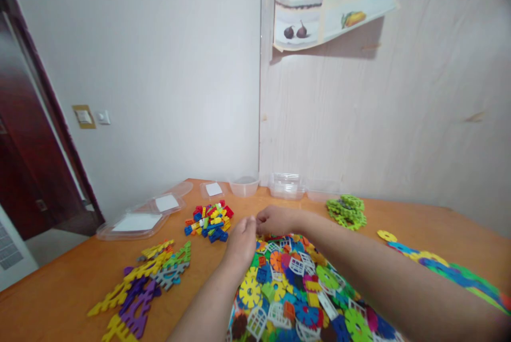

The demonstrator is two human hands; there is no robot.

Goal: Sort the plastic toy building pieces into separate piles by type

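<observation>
My left hand (pixel 242 238) and my right hand (pixel 276 220) meet at the far edge of a big mixed pile of plastic toy pieces (pixel 285 288). The fingers of both are closed and almost touching; whatever lies between them is hidden. Below them the pile shows yellow notched discs (pixel 250 290), white lattice window pieces (pixel 279 314), an orange disc (pixel 276 261), blue bricks and green discs (pixel 356 326). Just left of my left hand sits a heap of small red, yellow and blue building bricks (pixel 211 223).
Yellow, purple and grey notched pieces (pixel 138 286) lie at the left of the orange table (pixel 72 288). Clear lids (pixel 131 223) and plastic tubs (pixel 244 186) line the back. On the right are stacked green pieces (pixel 346 211) and a row of coloured discs (pixel 439 265).
</observation>
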